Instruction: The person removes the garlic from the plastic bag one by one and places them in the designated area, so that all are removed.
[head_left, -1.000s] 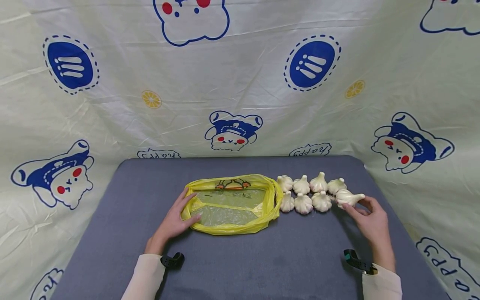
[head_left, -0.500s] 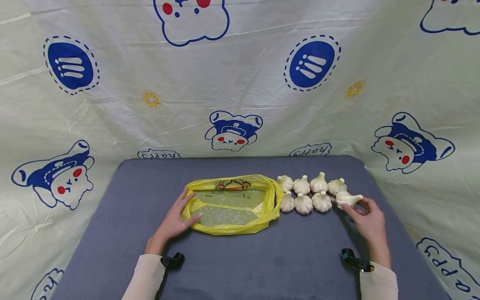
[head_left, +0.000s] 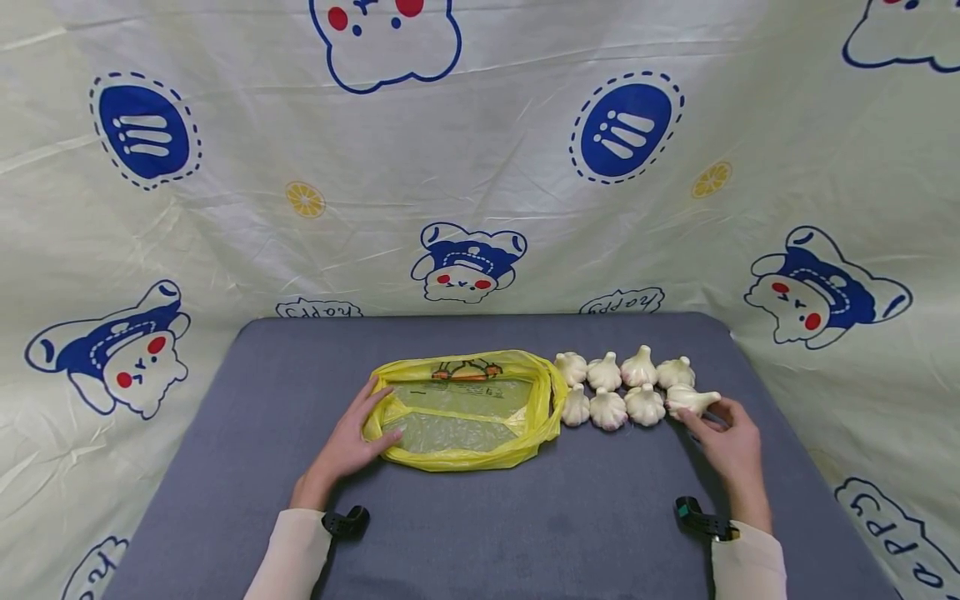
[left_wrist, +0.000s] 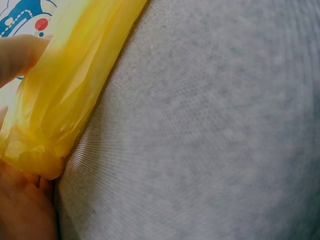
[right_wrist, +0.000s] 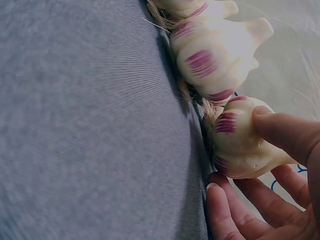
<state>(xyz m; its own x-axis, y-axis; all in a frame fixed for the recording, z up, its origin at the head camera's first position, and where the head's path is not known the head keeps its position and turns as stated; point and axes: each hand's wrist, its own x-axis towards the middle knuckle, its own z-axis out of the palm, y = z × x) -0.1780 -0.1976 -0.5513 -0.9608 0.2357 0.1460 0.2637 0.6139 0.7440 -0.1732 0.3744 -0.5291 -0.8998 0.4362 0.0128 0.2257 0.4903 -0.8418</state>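
My left hand (head_left: 351, 437) holds the left end of a yellow plastic bag (head_left: 551, 400), thumb and fingertips hooked over its rim. The bag lies with its mouth spread wide, showing a see-through bottom. In the left wrist view, the bag's yellow side (left_wrist: 75, 75) runs between the thumb and the rest of the hand. My right hand (head_left: 731, 446) grips a garlic bulb (head_left: 684, 400) at the right end of the front row, its stem pointing right. In the right wrist view, the thumb (right_wrist: 285, 130) presses that purple-streaked bulb from above, with fingers beneath.
Several more garlic bulbs (head_left: 607, 408) stand stem-up in two rows right of the bag, the nearest ones beside its rim. A grey cloth-covered table (head_left: 480, 533) carries everything. Behind it hangs a pale printed sheet (head_left: 510, 150). Both wrists wear black bands (head_left: 347, 522).
My right hand has shifted left with its garlic bulb, bringing it up against the end of the front row. The left hand and the bag have stayed put.
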